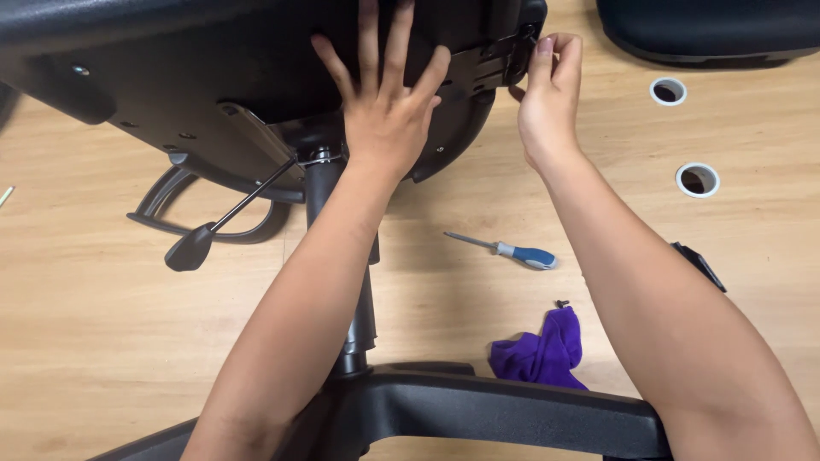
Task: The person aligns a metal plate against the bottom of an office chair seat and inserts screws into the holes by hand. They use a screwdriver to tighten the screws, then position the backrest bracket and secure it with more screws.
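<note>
Black plastic fills the top of the view — the underside of an office chair seat, tipped over so its bottom faces the camera. The left hand lies flat on that underside with all fingers spread wide, palm pressing the surface and holding nothing. Just to the right of it, the right hand reaches up to a black metal bracket at the seat's edge; thumb and fingertips are pinched narrowly together at the bracket's end, on something too small to make out. Directly below the left wrist, the chair's metal column runs down past the forearm to the black star base at the bottom of the frame. To the left of the flat hand, a thin lever with a black paddle handle sticks out from the seat mechanism, and a curved black armrest loop lies beside it on the wooden floor. Below the pinching hand, between the two forearms, a screwdriver with a blue and white handle lies on the floor, and lower still a crumpled purple cloth with a small dark screw at its upper edge. Well off to the right of the right hand sit two round white-rimmed holes in the floor.
</note>
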